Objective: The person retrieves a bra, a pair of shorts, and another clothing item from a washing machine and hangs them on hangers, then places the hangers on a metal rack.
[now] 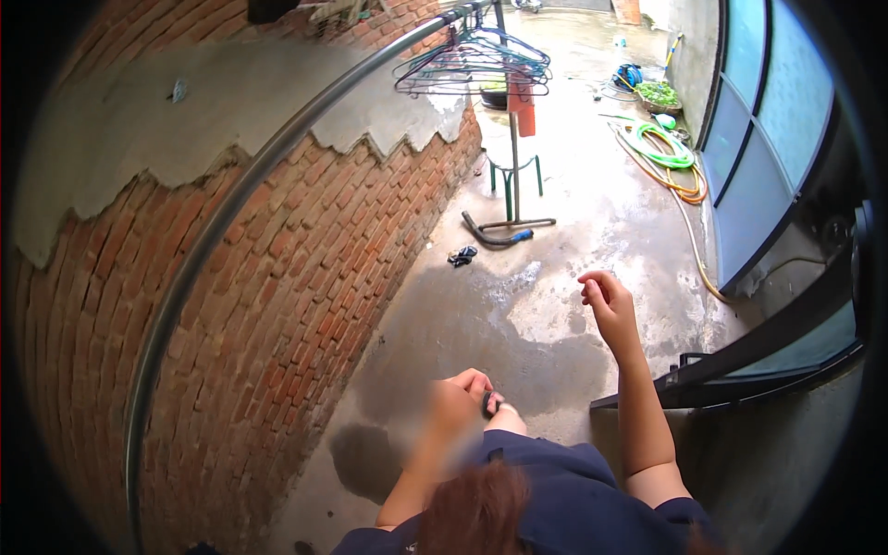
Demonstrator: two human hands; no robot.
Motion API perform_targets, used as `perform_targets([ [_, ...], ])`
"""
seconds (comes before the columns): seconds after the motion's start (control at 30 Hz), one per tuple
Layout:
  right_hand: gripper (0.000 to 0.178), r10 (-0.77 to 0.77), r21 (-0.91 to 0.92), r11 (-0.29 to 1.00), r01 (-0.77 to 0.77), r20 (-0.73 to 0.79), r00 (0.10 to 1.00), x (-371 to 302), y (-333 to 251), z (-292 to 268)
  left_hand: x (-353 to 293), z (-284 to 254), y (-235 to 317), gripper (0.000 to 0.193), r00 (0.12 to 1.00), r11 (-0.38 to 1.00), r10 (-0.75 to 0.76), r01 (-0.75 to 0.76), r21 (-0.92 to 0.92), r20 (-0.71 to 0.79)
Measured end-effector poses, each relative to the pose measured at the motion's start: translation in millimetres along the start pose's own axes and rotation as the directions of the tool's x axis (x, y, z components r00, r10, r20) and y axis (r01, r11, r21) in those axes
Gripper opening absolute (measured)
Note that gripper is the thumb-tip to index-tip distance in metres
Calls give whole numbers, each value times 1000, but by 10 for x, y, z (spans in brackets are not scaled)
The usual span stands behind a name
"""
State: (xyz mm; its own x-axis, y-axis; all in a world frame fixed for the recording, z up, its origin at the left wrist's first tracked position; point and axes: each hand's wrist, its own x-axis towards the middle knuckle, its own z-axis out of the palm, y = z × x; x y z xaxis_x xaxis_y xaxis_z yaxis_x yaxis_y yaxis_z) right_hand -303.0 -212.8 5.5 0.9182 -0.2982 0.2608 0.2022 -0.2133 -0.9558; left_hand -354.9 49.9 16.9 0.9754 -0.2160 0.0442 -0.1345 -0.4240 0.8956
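Note:
My right hand [610, 310] is raised over the wet concrete floor, its fingers loosely bent, and nothing shows in it. My left hand [469, 380] is low in front of my body, beside my foot in a dark sandal [491, 403]. A smeared patch covers its wrist and part of the hand, so its grip is hidden. Ahead stands a metal clothes rack [515, 176], with a bunch of wire hangers [474, 63] at the far end of its long rail. Neither hand touches the rack.
A brick wall [277, 287] runs along the left. Near the rack's foot lies a small dark bundle [462, 256]; a green-legged stool [507, 180] stands behind. Coiled hoses [668, 153] and a basket of greens [659, 96] lie at right, beside an open glass-panelled door [754, 176].

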Motion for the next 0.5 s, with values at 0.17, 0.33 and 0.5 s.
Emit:
perform_targets([
  [0.17,16,-111,-102,989,104,-59,992,817,132,-23,873,167,-178,25,998,999,10,-12,49,56],
  [0.33,14,-261,-205,948,242,-72,963,2020,44,47,1911,251,-214,25,990,990,136,-137,19,37],
  [0.5,14,-466,-369,827,423,-29,884,3227,-212,273,2614,169,-46,24,995,996,89,-89,-8,43],
])
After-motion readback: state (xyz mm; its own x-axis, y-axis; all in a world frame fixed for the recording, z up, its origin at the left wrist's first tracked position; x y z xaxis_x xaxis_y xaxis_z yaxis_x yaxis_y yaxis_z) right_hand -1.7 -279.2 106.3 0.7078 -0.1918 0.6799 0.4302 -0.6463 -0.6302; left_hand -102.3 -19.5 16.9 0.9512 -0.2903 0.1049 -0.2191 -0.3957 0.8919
